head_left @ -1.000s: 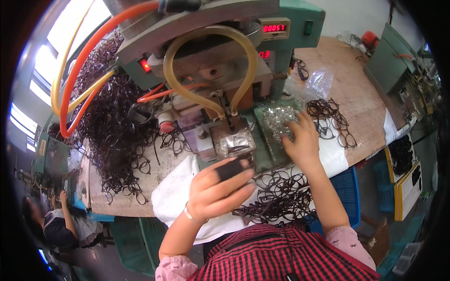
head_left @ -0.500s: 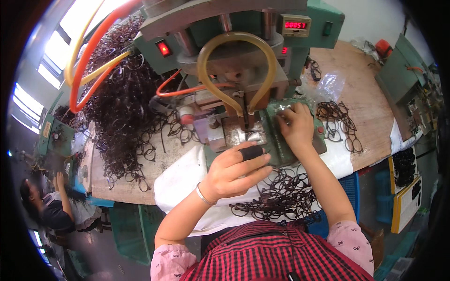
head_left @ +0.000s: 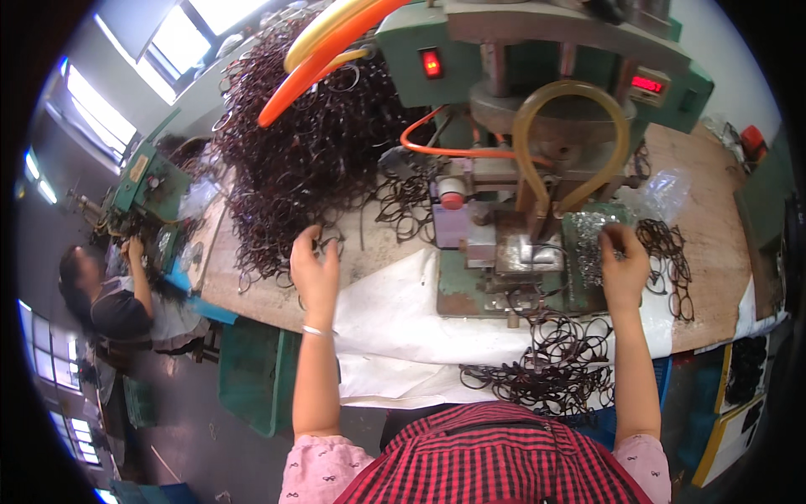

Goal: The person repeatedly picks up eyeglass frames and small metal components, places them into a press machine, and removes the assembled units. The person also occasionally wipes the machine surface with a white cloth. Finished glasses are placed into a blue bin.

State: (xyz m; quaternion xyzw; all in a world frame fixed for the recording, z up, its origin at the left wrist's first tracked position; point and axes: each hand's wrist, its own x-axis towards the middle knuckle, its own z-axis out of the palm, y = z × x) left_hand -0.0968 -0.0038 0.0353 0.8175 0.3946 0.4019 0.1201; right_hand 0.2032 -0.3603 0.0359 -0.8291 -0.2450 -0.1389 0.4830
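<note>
My left hand (head_left: 316,273) is at the front edge of a big heap of dark eyeglass frames (head_left: 302,151), thumb and forefinger apart, with nothing visible between them. Over a tray of small shiny metal pieces (head_left: 588,239), my right hand (head_left: 627,269) has its fingers curled together; whatever they pinch is too small to make out. Between the hands stands a green press (head_left: 478,290) with a bright metal plate (head_left: 525,254) under its head. A dark eyeglass frame (head_left: 537,290) lies at that plate. More frames (head_left: 546,361) lie tangled on a white cloth in front of me.
A yellowish hose (head_left: 522,126) loops in front of the press, and an orange hose (head_left: 336,63) hangs over the heap. Several frames (head_left: 667,260) lie right of the tray. A green crate (head_left: 252,378) stands below the table at left. Further left, a person (head_left: 126,311) sits at another machine.
My left hand has moved from the front of the press left to the heap. My right hand stays at the metal-piece tray. The whole view has shifted left.
</note>
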